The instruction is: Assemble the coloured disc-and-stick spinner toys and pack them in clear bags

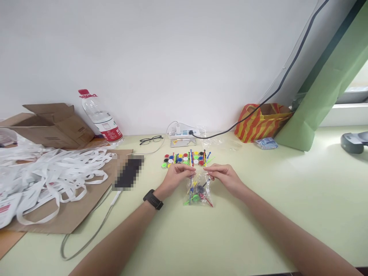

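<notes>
A clear plastic bag (198,191) hangs between my hands near the table's middle. Inside it show small coloured plastic pieces: a green disc, a dark disc, a red stick and blue and yellow bits. My left hand (178,174), with a black watch on the wrist, pinches the bag's top left edge. The top right edge is pinched by my right hand (224,177). Just beyond the hands, rows of coloured discs and sticks (185,158) lie on the table, partly hidden by my fingers.
Left: white strap pile (66,176) on cardboard, a blurred dark phone (129,172) with cable, an open carton (54,126) and a leaning bottle (103,122). Behind: glasses (151,140) and a power strip (184,132). Right: a striped bag (261,122), a blue packet (266,143) and a green curtain (324,84).
</notes>
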The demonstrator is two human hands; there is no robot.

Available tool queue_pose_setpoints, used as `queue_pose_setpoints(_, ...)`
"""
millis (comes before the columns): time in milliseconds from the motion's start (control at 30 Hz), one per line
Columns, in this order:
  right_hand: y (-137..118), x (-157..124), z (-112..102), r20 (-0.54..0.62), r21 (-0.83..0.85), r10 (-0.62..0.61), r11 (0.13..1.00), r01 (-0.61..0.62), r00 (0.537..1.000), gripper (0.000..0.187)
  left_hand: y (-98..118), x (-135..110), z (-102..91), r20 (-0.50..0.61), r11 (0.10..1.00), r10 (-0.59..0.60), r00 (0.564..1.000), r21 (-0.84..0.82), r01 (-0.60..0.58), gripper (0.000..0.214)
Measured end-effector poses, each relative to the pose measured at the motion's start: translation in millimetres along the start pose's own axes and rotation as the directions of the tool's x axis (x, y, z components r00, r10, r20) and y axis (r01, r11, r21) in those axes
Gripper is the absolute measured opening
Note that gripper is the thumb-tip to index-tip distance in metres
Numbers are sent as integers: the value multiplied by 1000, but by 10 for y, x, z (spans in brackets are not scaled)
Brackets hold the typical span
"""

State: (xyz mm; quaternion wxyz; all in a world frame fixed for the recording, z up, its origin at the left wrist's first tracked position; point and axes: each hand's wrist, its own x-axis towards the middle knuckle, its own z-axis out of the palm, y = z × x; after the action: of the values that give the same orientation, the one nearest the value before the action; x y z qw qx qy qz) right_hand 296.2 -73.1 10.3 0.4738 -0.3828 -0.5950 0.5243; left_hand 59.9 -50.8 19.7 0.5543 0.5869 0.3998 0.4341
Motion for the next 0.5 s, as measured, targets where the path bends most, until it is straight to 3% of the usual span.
queue_pose_setpoints(167,-7,-6,-12,8,-22,-38,999,38,999,23,-7,-13,8,53,1000,27,998,9,-28,23)
queue_pose_setpoints(367,9,-8,41,24,-64,60,996,-58,998,37,-42,-28,59,43,999,41,998,21,-42,32)
queue_pose_setpoints(500,21,-5,56,56,-123,53,991,-46,997,38,-20,-41,71,71,998,57,996,37,-60,40)
